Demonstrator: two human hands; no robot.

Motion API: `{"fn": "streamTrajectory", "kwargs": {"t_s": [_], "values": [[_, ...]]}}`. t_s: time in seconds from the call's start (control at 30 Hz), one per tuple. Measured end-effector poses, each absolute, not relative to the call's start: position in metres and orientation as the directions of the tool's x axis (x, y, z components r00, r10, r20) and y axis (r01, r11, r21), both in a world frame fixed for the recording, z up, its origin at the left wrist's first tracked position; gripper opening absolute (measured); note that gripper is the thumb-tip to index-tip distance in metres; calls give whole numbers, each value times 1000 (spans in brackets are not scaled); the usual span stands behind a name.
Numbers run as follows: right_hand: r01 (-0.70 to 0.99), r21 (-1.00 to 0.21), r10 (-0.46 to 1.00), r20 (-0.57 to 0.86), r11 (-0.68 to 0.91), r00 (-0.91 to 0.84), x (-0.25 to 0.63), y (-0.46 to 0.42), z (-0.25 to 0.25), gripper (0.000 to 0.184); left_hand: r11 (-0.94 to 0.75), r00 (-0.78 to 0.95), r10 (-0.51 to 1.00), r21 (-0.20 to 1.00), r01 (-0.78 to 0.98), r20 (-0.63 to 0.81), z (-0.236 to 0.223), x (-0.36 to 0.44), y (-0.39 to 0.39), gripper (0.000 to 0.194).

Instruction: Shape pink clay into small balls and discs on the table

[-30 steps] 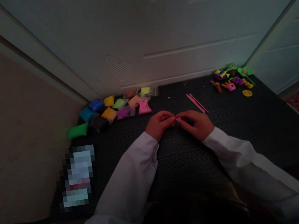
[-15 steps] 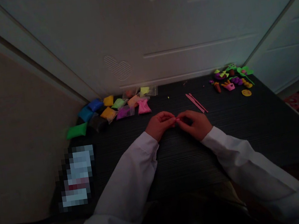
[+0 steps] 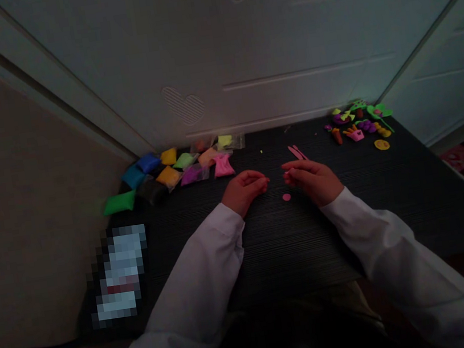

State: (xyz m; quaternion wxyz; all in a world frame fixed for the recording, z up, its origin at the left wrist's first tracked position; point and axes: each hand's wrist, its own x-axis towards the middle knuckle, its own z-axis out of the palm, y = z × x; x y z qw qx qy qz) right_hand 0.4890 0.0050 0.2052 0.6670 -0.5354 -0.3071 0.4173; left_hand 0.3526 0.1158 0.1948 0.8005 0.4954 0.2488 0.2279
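Note:
My left hand is over the middle of the dark table, thumb and fingers pressed together; whatever they may hold is hidden. Apart from it, to the right, my right hand pinches what looks like a small bit of pink modelling clay at the fingertips. On the tabletop between the hands, near the right fingers, lies a flat round pink clay disc. Just beyond my right hand are pink modelling tools, partly covered by it. A bag of pink clay sits beyond my left hand.
Several bags of coloured clay, such as a green one, line the table's back left. Finished clay figures, including a pink cup shape and a yellow disc, stand at back right. A blurred-out phone-like screen lies at left.
My hands were together at the fingertips over a pink bit. They have parted, the right one moving right, and the pink disc on the table now shows between them.

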Motion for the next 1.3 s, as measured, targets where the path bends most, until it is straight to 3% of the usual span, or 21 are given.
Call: {"fn": "streamTrajectory", "kwargs": {"t_s": [0.27, 0.63, 0.77, 0.97, 1.07, 1.17, 1.3], "values": [[-328, -942, 927, -52, 79, 372, 487, 5, 208, 18, 416, 757, 631, 898, -145, -170, 197, 353, 115, 21], [-309, -932, 895, 33, 188, 445, 489, 4, 210, 20, 440, 753, 636, 881, -175, -168, 196, 352, 118, 16], [-355, -918, 884, -12, 175, 468, 491, 6, 210, 14, 442, 754, 636, 878, -182, -164, 195, 352, 119, 15], [-431, -882, 886, -35, 190, 463, 491, 4, 213, 31, 453, 750, 638, 872, -183, -175, 196, 351, 118, 16], [-440, -870, 893, 1, 222, 449, 492, 4, 214, 19, 448, 753, 636, 875, -184, -167, 196, 351, 118, 16], [-436, -865, 896, 35, 248, 442, 493, 3, 215, 23, 444, 756, 635, 876, -187, -161, 195, 351, 119, 16], [-416, -883, 870, -17, 218, 492, 494, 3, 215, 16, 444, 753, 637, 877, -182, -166, 195, 351, 119, 17]]}}
